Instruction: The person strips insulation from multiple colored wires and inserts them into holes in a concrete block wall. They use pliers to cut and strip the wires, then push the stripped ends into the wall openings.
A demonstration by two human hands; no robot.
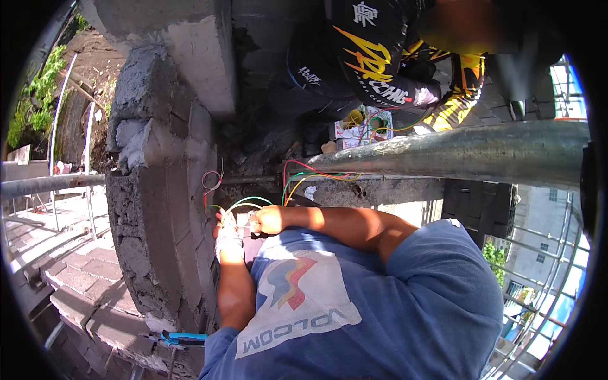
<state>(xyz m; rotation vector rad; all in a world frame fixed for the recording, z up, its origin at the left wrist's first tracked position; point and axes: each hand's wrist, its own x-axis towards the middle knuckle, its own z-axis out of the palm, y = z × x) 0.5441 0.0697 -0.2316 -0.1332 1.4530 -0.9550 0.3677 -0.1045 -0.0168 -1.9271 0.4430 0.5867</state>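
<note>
My left hand point(227, 233), in what looks like a whitish glove and washed out by sun, is closed beside the block wall around thin electrical wires point(249, 200). Close by on its right, my right hand point(268, 220) is curled into a fist around a small dark object point(256, 235) whose kind I cannot make out. Green and yellowish wires arch between and above both hands. Past my right hand, red, green and yellow wires point(323, 173) bend up and run rightward. A loose loop of pale and red wire point(213, 180) stands against the wall above my left hand.
A rough concrete block wall point(171, 215) rises at left. Blue-handled pliers point(183, 337) lie at its lower end. A thick metal pipe point(475, 150) crosses at right. Beyond it, a co-worker in a black and yellow top point(373, 63) leans near a box of wire coils point(362, 125). Scaffolding point(541, 285) stands at right.
</note>
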